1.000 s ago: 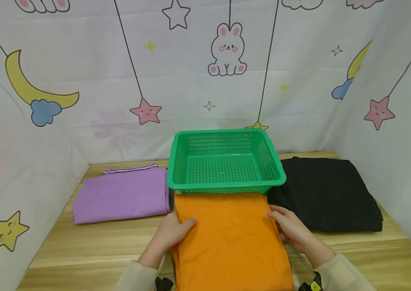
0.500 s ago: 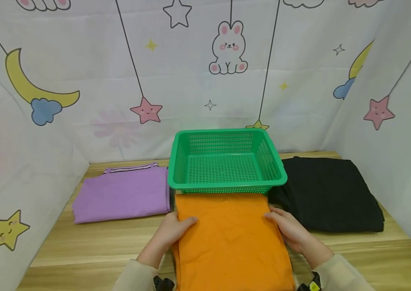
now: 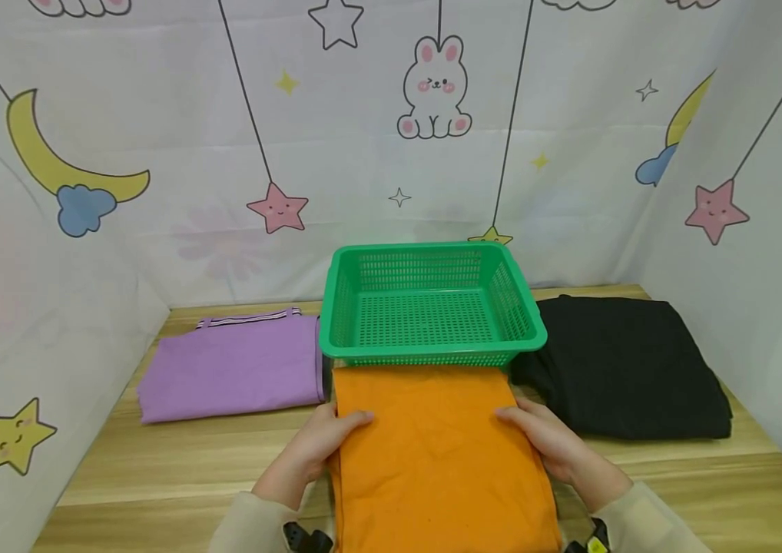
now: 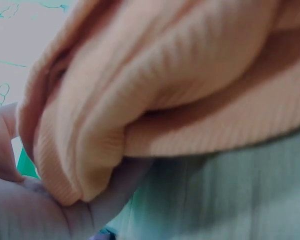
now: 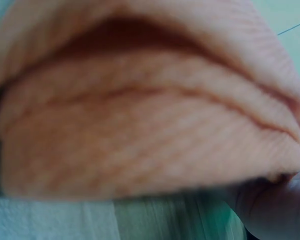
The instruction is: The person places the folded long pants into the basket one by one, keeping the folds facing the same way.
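A folded orange cloth point(image 3: 439, 461) lies toward the person, just in front of the green basket. My left hand point(image 3: 311, 449) grips its left edge, thumb on top and fingers beneath. On the opposite edge my right hand point(image 3: 564, 449) holds it the same way, the thumb pointing inward. The left wrist view shows several stacked layers of the cloth point(image 4: 190, 65) resting in the hand point(image 4: 45, 210), with wood below them. Close up in the right wrist view, the layered cloth point(image 5: 140, 140) sags above the table, and part of the hand point(image 5: 277, 207) supports its corner.
The green plastic basket point(image 3: 432, 352) stands at the back centre with nothing inside. Folded purple fabric point(image 3: 232, 372) lies to its left, folded black fabric point(image 3: 633, 369) to its right. A patterned white curtain point(image 3: 363, 169) closes off the back and sides of the wooden table point(image 3: 190, 476).
My right thumb has moved inward over the cloth's edge, and the right fingers have gone under it. The left hand keeps its hold. The basket and other fabrics stay in place.
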`<state>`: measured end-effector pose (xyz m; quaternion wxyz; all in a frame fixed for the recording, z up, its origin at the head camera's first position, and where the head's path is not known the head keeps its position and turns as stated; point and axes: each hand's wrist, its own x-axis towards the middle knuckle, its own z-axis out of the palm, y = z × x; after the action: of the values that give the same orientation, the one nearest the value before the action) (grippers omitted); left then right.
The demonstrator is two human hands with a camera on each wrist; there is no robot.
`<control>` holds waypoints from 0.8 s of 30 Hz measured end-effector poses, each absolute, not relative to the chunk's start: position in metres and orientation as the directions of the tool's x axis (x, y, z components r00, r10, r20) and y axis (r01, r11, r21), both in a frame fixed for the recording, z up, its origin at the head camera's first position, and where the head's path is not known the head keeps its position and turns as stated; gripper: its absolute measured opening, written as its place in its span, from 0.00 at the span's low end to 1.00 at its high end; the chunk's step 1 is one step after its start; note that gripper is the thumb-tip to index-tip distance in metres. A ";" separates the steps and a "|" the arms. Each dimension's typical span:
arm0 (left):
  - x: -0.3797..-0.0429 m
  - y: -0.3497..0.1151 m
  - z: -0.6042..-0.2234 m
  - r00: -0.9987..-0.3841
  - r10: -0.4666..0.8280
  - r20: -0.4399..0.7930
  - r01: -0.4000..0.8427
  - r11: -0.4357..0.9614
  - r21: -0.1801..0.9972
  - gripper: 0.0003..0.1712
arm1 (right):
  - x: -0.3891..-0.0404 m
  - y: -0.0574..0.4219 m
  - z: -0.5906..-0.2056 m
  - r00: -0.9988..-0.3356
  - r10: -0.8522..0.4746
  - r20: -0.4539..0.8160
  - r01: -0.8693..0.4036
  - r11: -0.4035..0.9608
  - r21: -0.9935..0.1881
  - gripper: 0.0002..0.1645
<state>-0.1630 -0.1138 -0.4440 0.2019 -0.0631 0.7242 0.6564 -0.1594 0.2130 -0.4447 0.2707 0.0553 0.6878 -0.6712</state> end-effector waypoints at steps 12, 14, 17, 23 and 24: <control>-0.160 -0.124 -0.442 -0.842 0.355 -0.405 -0.454 -0.062 0.889 0.32 | -0.156 0.219 -0.445 -0.827 -0.390 -0.405 0.436 0.011 -0.900 0.43; -0.159 -0.126 -0.443 -0.841 0.363 -0.400 -0.454 -0.074 0.888 0.32 | -0.156 0.220 -0.446 -0.821 -0.401 -0.405 0.445 -0.005 -0.896 0.43; -0.159 -0.127 -0.446 -0.841 0.374 -0.392 -0.452 -0.086 0.888 0.32 | -0.156 0.222 -0.447 -0.812 -0.409 -0.417 0.470 -0.035 -0.882 0.43; -0.158 -0.129 -0.449 -0.837 0.391 -0.382 -0.462 -0.130 0.878 0.27 | -0.153 0.224 -0.448 -0.778 -0.439 -0.450 0.542 -0.108 -0.833 0.38; -0.158 -0.129 -0.450 -0.836 0.394 -0.382 -0.465 -0.139 0.874 0.25 | -0.153 0.225 -0.448 -0.771 -0.449 -0.451 0.553 -0.121 -0.824 0.36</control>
<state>-0.1577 -0.1288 -0.4500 0.2849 -0.0301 0.5911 0.7540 -0.1527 0.2245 -0.4483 0.3352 0.0453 0.5719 -0.7473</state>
